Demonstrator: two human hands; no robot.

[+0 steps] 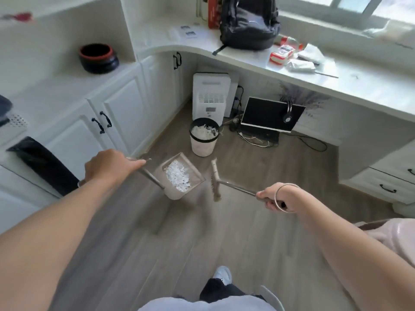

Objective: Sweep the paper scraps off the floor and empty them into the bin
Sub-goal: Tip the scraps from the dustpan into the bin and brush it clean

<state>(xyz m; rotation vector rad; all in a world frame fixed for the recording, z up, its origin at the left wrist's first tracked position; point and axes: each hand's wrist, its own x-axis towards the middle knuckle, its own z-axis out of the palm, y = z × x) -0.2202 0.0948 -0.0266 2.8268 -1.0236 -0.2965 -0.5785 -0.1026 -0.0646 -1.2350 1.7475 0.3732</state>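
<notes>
My left hand [107,167] grips the metal handle of a beige dustpan [193,173], which hangs above the floor with a heap of white paper scraps [178,178] inside it. My right hand [276,197], with a bangle on the wrist, grips the handle of a small broom [215,179]. The broom's bristles point down just right of the dustpan. A white bin [203,143] with a black liner stands on the floor beyond the dustpan, partly filled with white scraps.
White cabinets [116,113] line the left, and a curved white counter [280,70] runs across the back and right. A white appliance [210,97], a black monitor [269,114] and cables sit under the counter. My shoe [222,274] shows at the bottom on grey wood floor.
</notes>
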